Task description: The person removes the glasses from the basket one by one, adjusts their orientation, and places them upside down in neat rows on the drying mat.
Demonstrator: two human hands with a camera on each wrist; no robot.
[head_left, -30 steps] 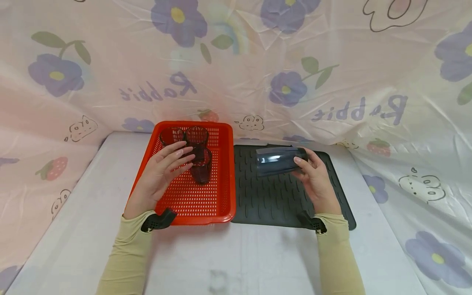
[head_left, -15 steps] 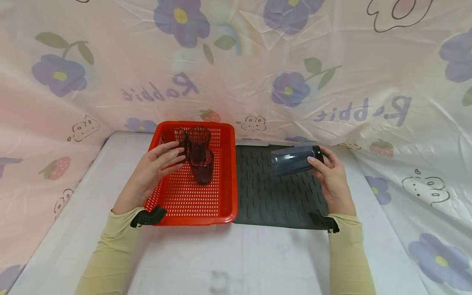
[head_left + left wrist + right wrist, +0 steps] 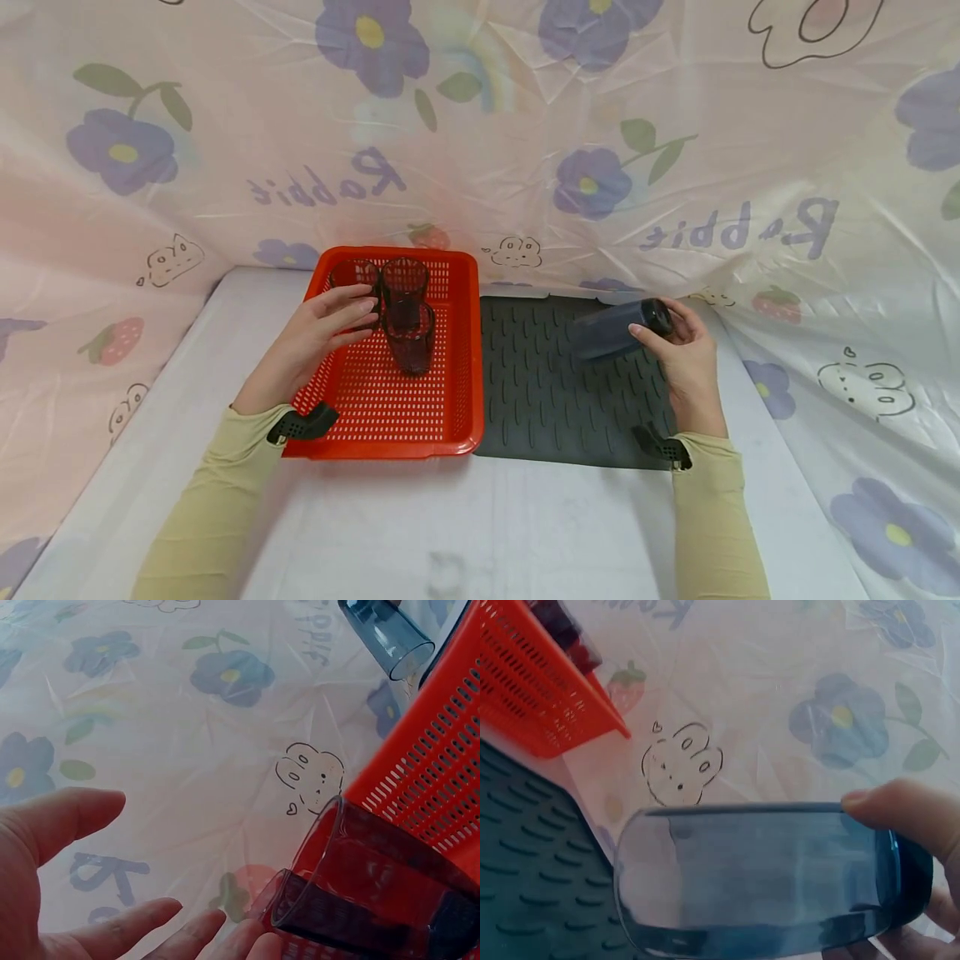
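My right hand (image 3: 686,354) grips a blue-grey glass (image 3: 615,329) by its thick base, tilted with the mouth toward the left, above the dark ridged mat (image 3: 555,400). In the right wrist view the glass (image 3: 757,877) lies sideways across the picture, thumb on its upper side near the base. Over the left part of the red basket (image 3: 390,450), my left hand (image 3: 311,342) hangs with fingers extended and nothing held. Several dark purple glasses stand or lie in the basket; one glass (image 3: 375,885) is just past the left fingertips in the left wrist view.
A white surface (image 3: 480,533) lies under the basket and the mat, which sit side by side. Behind and at both sides hangs a pale sheet (image 3: 480,183) printed with flowers and rabbits.
My right hand has carried the blue-grey glass to the right, and its mouth now dips lower. The left hand has drawn back leftward from the purple glasses.
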